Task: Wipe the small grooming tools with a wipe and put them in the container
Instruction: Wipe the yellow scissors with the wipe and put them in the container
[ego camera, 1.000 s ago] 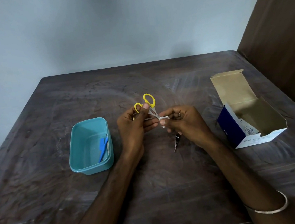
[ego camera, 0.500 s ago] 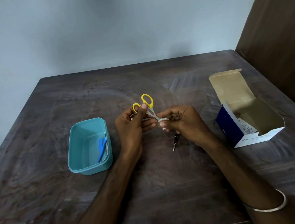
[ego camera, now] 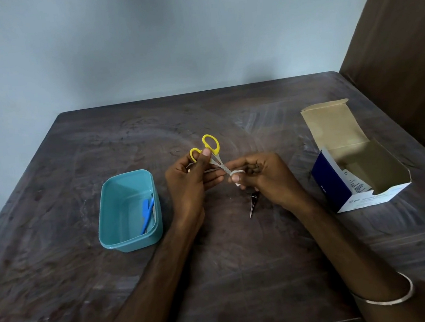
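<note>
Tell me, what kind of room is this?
Probably a plain room at home, not a workshop: a worn dark wooden table against a bare pale blue-grey wall, with a teal plastic container and an opened cardboard box.

An open cardboard box [ego camera: 360, 167] lies on the dark wooden table [ego camera: 244, 263], beside a brown panel [ego camera: 405, 46].

Yellow-handled scissors [ego camera: 211, 150], white wipe [ego camera: 235, 172], teal container [ego camera: 128, 210], blue tool [ego camera: 147, 215], navy-and-white box [ego camera: 355, 171].
</note>
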Motion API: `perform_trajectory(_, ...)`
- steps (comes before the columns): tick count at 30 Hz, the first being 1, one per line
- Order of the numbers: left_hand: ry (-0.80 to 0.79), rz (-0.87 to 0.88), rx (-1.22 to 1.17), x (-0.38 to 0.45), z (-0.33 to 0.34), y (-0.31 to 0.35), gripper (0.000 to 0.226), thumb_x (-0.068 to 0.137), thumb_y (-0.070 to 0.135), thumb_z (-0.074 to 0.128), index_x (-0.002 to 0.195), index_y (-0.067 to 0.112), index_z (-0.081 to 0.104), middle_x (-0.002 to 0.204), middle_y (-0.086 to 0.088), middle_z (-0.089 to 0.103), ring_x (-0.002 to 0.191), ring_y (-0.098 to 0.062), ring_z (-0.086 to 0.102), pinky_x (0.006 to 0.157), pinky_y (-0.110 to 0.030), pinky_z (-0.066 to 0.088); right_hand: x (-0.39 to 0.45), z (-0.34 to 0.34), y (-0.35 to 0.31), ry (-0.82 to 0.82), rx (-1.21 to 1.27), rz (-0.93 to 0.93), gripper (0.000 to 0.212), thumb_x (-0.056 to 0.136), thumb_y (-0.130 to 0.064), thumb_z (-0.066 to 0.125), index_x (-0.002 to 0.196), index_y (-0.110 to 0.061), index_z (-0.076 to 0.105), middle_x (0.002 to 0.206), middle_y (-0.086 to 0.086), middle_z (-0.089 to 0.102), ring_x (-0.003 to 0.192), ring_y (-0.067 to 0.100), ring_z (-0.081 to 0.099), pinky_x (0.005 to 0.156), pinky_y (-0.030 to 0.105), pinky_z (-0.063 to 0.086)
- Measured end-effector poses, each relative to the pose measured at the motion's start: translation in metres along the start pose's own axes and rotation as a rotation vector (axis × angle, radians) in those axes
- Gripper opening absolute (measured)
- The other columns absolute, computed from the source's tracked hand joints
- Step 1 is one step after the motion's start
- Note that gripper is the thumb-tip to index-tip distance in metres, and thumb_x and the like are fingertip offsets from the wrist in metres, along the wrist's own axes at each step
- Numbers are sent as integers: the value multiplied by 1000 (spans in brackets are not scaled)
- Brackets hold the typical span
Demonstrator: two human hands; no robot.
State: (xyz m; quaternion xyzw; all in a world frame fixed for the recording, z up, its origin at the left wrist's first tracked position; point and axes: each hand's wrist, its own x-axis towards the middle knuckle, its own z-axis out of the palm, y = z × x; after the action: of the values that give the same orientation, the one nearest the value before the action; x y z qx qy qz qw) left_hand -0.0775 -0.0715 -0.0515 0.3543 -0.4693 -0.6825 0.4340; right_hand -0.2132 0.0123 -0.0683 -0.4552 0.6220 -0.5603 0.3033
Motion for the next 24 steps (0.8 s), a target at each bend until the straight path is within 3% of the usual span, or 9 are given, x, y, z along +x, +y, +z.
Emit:
perform_trajectory(11, -5, 46, 54, 4, -5, 0, 11, 90, 16, 70, 92, 6, 72, 74, -14, 72, 64, -23, 71, 63, -33, 59, 0, 0, -4, 101, -40, -7, 22, 88, 4, 67, 101, -13, 75, 73, 3, 70, 54, -5, 57, 50, 8, 39)
perform_trajectory(14, -20, 80, 90, 5, -6, 0, 20, 92, 14, 67, 111, 9, 70, 79, -12, 73, 66, -23, 70, 63, -35, 58, 0, -3, -3, 153, -59, -8, 23, 89, 1, 67, 107, -11, 74, 74, -1, 71, 55, -6, 58, 50, 8, 39)
perform_trajectory(18, -71, 166, 161, 7, -8, 0, 42, 93, 13, 66, 134, 18, 59, 87, -15, 75, 70, -25, 72, 66, -38, 60, 3, -4, 3, 153, -162, -42, 28, 89, -1, 68, 105, -23, 76, 79, -9, 72, 63, -4, 61, 61, 14, 45)
perform_trajectory(24, -30, 174, 174, 10, -10, -2, 32, 93, 7, 64, 124, 12, 66, 88, -12, 74, 76, -22, 74, 70, -33, 62, 2, -5, 8, 90, -323, -102, 33, 90, -2, 66, 110, -26, 77, 85, -18, 69, 71, -8, 62, 67, 8, 40)
